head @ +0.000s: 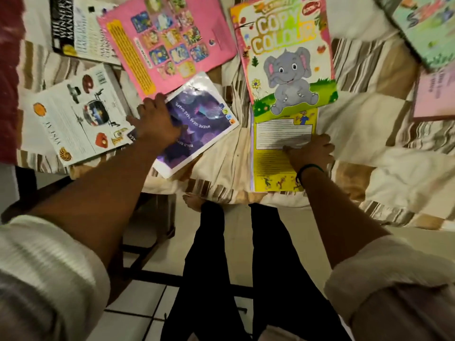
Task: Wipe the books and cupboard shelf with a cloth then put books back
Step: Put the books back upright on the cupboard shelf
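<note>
So far: left hand (pixel 154 123) flat on purple book (pixel 204 121), right hand (pixel 311 152) spread flat on yellow book (pixel 273 153), neither gripping; further off, pink book (pixel 172 38) on bed (pixel 369 114). No cloth or cupboard seen; wiping unclear, putting back likely all left

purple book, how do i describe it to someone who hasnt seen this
On the striped bed, find the near edge, where the left hand rests on the purple book. It lies tilted between the white book and the elephant book, the only one with a dark purple cover and white border.
</note>
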A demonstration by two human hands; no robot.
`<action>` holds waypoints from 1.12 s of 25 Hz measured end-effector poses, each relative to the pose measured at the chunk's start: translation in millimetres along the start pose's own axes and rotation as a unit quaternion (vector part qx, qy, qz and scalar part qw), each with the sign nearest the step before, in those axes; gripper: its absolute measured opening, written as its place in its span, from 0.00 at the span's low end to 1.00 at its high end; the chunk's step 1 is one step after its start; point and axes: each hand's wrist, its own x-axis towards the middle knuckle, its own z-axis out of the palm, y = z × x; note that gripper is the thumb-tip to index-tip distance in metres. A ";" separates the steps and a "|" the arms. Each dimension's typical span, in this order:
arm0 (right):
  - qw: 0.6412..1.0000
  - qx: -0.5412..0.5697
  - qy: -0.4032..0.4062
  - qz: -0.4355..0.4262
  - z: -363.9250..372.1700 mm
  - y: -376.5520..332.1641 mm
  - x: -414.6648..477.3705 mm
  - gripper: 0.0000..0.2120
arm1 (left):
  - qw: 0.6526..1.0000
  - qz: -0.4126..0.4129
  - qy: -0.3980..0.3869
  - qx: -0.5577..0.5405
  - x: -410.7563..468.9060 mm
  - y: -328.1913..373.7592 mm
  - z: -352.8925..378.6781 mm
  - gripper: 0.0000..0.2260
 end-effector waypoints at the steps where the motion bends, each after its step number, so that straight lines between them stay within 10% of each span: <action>1: 1.000 0.003 -0.005 0.010 -1.8 2.7 5.0 0.47 | 1.000 -0.004 0.002 -0.028 2.6 -0.9 -2.2 0.40; 11: 0.951 0.274 -0.129 -0.066 -13.7 19.3 -0.1 0.16 | 0.876 -0.074 -0.119 -0.462 -68.7 2.7 15.2 0.22; 17: 0.982 0.184 -0.002 -0.040 -27.4 14.3 9.9 0.18 | 0.813 -0.123 -0.073 -0.565 -85.8 15.8 20.5 0.18; 20: 0.980 0.065 0.075 -0.171 -29.1 -3.9 11.9 0.19 | 0.787 -0.136 -0.128 -0.588 -83.9 23.2 17.1 0.19; 23: 0.929 -0.021 0.033 -0.367 -8.6 -43.3 1.0 0.13 | 0.868 -0.087 -0.165 -0.459 -76.0 19.0 27.2 0.33; 25: 0.895 -0.067 -0.025 -0.440 8.4 -75.6 -14.4 0.09 | 0.951 -0.089 -0.056 -0.290 -68.8 10.6 27.7 0.36; 28: 0.867 -0.065 -0.064 -0.490 29.7 -128.9 -38.4 0.05 | 0.946 -0.079 0.085 -0.304 -53.9 -8.3 14.5 0.23</action>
